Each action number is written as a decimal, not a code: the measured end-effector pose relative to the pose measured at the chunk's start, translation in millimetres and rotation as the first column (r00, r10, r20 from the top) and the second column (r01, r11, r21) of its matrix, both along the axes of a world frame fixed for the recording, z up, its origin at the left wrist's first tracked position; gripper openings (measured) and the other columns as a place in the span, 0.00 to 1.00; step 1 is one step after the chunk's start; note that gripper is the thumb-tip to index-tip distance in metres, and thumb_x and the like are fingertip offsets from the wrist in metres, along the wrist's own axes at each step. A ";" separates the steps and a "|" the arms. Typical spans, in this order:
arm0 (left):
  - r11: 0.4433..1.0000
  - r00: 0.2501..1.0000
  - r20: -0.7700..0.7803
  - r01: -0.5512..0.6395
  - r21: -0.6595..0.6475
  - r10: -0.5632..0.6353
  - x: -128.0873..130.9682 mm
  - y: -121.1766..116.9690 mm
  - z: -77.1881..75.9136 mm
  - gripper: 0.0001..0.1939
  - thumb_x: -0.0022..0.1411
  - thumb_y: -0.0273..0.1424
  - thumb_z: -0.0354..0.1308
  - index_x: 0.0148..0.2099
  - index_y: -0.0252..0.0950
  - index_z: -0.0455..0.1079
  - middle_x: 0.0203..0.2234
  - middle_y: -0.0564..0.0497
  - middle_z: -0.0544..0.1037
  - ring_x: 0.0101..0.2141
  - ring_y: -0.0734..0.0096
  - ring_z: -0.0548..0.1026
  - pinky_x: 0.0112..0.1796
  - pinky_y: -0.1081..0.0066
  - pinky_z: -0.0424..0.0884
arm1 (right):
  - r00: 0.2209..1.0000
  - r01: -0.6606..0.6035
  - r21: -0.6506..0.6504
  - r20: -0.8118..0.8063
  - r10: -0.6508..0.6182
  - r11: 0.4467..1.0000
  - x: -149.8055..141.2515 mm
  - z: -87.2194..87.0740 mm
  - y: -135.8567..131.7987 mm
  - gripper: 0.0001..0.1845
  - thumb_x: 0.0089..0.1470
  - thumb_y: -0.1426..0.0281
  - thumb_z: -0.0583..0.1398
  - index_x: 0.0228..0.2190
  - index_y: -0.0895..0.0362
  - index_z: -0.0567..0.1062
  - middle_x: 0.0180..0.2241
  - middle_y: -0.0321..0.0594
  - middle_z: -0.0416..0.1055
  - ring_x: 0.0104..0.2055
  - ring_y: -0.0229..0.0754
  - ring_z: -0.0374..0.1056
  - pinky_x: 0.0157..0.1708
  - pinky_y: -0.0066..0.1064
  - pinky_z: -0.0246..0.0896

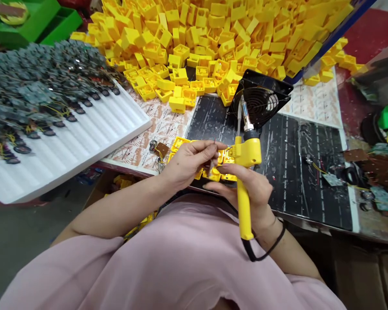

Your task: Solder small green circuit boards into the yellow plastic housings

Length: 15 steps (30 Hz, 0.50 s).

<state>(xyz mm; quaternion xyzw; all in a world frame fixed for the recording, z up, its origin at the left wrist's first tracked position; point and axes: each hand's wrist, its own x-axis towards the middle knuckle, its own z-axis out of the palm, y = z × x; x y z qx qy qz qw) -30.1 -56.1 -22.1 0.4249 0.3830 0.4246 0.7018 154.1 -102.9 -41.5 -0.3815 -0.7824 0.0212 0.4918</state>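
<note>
Left hand: the left hand (194, 161) is held over the small cases (228, 177), thumb and forefinger pressed together; anything between them is too small to be made out.
Right hand: the iron (245, 206) is clamped in the right hand (257, 189), its handle slanting across the palm; thumb and forefinger are stretched toward the left hand.
Iron: its metal tip is pointed up and away, seen in front of the fan (268, 90); the cord (249, 249) is looped below beside the right wrist.
Cases: those at the near edge of the mat (330, 206) are partly hidden by both hands and the iron.
Beside left hand: a brown board (162, 149) and a round part (153, 145) are placed just left of the cases.
Behind: the way back is filled by a heap (213, 38) of yellow cases, bounded on the right by a blue wall (331, 39); the fan is set at the heap's near edge.
Left side: a white tray (116, 142) is crowded with wired boards (45, 86); green bins (40, 21) are seen beyond.
Right side: a wired board (332, 179) is left on the mat, near a pile (381, 172) of more boards.
</note>
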 end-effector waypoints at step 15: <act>0.923 0.898 -0.347 0.343 0.172 -0.269 -25.1 -22.1 -5.3 0.09 0.64 0.37 0.65 0.35 0.37 0.82 0.25 0.52 0.81 0.26 0.73 0.74 0.30 0.75 0.70 | 0.952 -0.226 -0.287 -0.269 0.148 0.931 4.6 5.0 -3.0 0.29 0.60 0.77 0.73 0.58 0.46 0.73 0.41 0.30 0.84 0.38 0.40 0.84 0.46 0.30 0.84</act>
